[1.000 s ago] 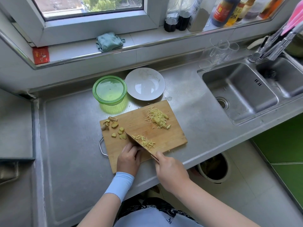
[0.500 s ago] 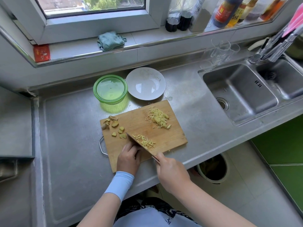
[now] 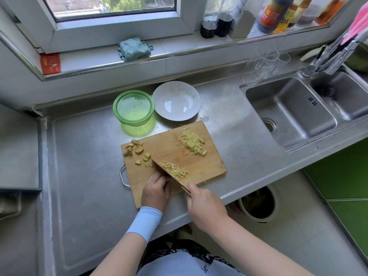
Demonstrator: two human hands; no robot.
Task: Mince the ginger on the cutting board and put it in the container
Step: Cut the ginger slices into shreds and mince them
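Hardly moved since a second ago. Grips knife (image 3: 161,170) handle in right hand (image 3: 205,204), fingers wrapped round it, blade edge down on cutting board (image 3: 169,148) beside ginger shreds (image 3: 175,170). Sets left hand (image 3: 155,191) against blade, fingers bent; cannot tell what they pin. Leaves green container (image 3: 115,106) on counter (image 3: 89,176) just beyond board.

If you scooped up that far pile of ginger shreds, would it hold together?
Probably not: the shreds lie loose, with strays around the pile's edge. They look thin and light, so a push with the knife should slide them easily over the flat board. Being fresh-cut, some may cling to the blade.
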